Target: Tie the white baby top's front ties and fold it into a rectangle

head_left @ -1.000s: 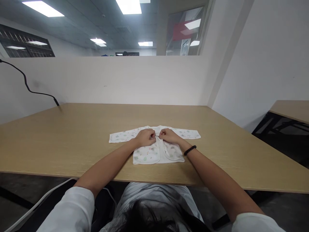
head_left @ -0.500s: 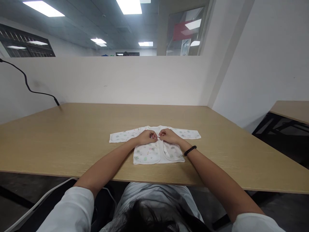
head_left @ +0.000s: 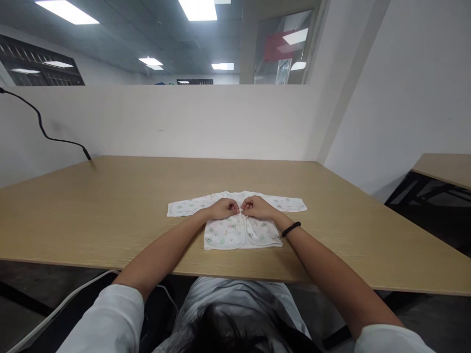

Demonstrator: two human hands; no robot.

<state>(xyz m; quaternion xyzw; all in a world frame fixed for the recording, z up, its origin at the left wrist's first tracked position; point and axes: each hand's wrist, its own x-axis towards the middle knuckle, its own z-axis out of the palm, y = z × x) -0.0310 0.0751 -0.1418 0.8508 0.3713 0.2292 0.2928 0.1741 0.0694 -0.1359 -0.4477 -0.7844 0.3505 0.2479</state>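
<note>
A small white baby shirt (head_left: 224,234) with a pale printed pattern lies spread on the table, its long sleeves stretched out to both sides. Its front opening runs down the middle, and the two rounded front edges nearly meet there. My left hand (head_left: 224,208) pinches the left front edge at mid-chest. Opposite it, my right hand (head_left: 256,207) pinches the right front edge, fingertips close to those of the left. What exactly sits between the fingertips is too small to make out. A black beaded bracelet is on my right wrist.
The wooden table (head_left: 121,196) reaches back to a low white partition (head_left: 206,122). A black flexible cable or stalk (head_left: 62,142) rises at the back left. Another table (head_left: 441,166) stands at the right. A white cord (head_left: 66,304) hangs below the front edge at left.
The right front edge of the shirt has been drawn slightly toward the left, narrowing the gap below my hands. Both hands stay in nearly the same place.
</note>
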